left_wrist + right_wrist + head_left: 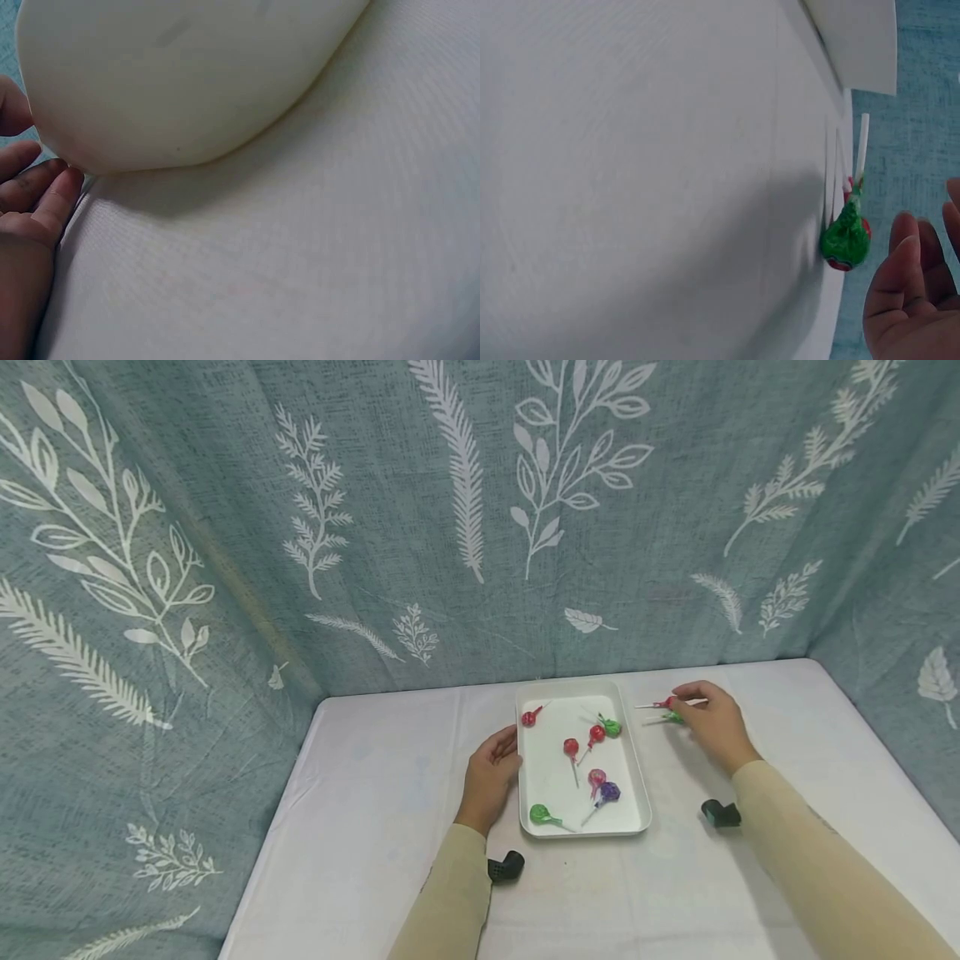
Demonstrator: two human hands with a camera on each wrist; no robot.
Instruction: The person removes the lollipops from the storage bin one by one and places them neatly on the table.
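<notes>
A white rectangular tray (585, 837) holds several wrapped lollipops, among them a red one (571, 747), a purple one (609, 792) and a green one (540, 813). Against the tray's left side rests my left hand (491, 777), its fingertips touching the outer wall; the left wrist view shows this contact too. To the right of the tray, my right hand (708, 720) is over two more lollipops, one red (664, 702) and one green (846, 236), both lying on the table. Its fingers look spread and apart from the green lollipop in the right wrist view.
A white cloth covers the table (390, 810). Blue-green curtains (480, 527) with white leaf patterns hang behind and at both sides. A small black device (507, 867) shows at the left wrist and another (722, 813) at the right wrist.
</notes>
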